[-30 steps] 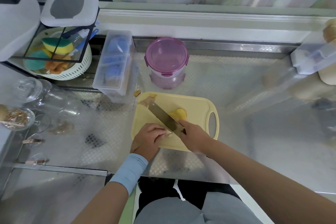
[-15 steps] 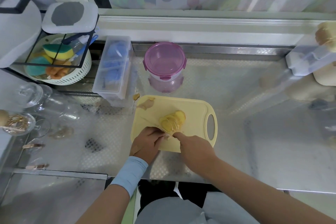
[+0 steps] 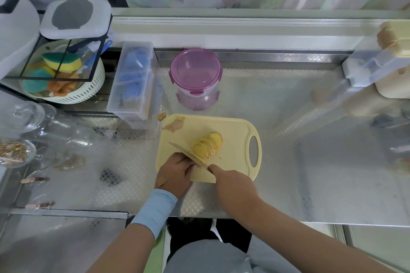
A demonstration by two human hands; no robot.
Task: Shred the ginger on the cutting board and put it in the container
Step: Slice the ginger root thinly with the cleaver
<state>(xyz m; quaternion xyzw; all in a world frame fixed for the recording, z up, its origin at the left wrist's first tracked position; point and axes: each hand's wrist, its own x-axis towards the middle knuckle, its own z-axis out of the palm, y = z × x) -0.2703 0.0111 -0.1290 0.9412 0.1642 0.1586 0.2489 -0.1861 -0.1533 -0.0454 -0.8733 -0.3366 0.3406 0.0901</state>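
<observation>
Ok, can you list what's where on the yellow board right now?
Surface: cutting board, yellow
Food: ginger slices fanned mid-board, not shredded yet
Tool: knife, blade between the slices and the left hand
Cutting hand: right hand grips the knife handle
Other hand: curled beside the blade; anything under it is hidden
Goes into: container behind the board, purple lid on

A light blue band [image 3: 155,208] wrapped the left wrist, and a tan plaster [image 3: 161,180] sat on the left hand [image 3: 175,173]. The right forearm [image 3: 277,217] was bare; grey clothing [image 3: 199,257] showed below.
</observation>
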